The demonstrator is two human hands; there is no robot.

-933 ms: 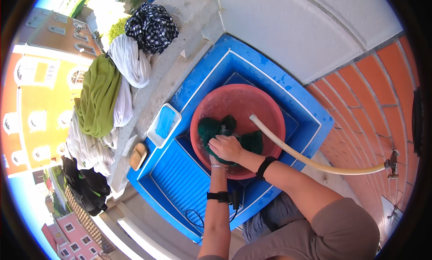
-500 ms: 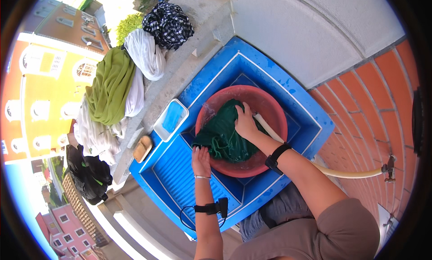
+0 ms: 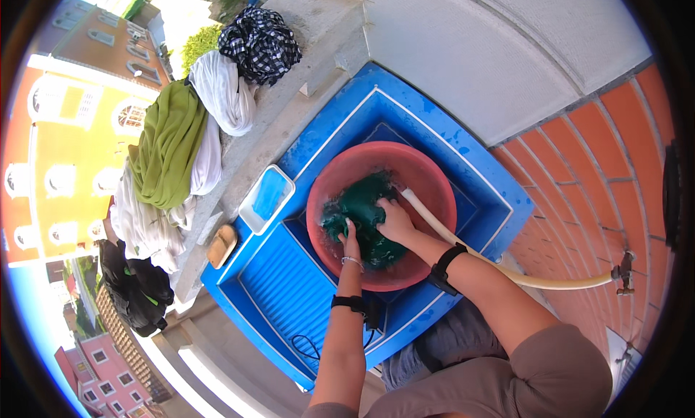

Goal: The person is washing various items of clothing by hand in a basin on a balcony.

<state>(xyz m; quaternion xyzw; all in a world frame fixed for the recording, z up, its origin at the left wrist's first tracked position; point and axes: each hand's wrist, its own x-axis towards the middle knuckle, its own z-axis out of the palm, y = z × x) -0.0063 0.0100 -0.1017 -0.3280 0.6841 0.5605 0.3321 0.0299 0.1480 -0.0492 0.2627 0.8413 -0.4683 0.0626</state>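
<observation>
Head view | left hand (image 3: 350,237) grip clenched on green cloth (image 3: 362,212) | right hand (image 3: 396,221) grip pressing cloth, grasping it | red bowl (image 3: 427,179) in blue sink (image 3: 463,165)

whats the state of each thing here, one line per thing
green garment, wet, bunched in the basin under both hands
red basin, upright in the blue wash sink, holding water
hose, end lying in the basin
left hand, pressing on the garment
right hand, pressing on the garment
clothes on ledge, draped over it
</observation>
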